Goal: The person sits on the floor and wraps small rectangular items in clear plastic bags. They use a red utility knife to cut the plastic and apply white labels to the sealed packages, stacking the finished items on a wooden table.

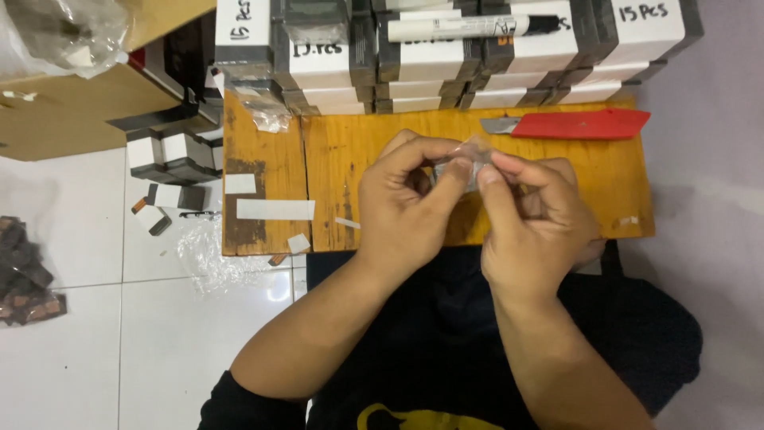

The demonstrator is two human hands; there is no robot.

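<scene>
My left hand (406,211) and my right hand (535,215) meet over the middle of a low wooden board (342,151). Together they pinch a small clear plastic bag (464,165) with a small grey item inside, thumbs and forefingers closed on its upper edge. What the grey item is I cannot tell, since the fingers hide most of it. Both forearms reach up from my lap, which is covered by dark clothing.
A red utility knife (577,124) lies at the board's far right. Stacks of grey and white small boxes (446,60) line the far edge, a marker pen (477,27) on top. More small boxes (171,159), plastic wrap (211,251) and a cardboard carton (72,111) sit left on the tiled floor.
</scene>
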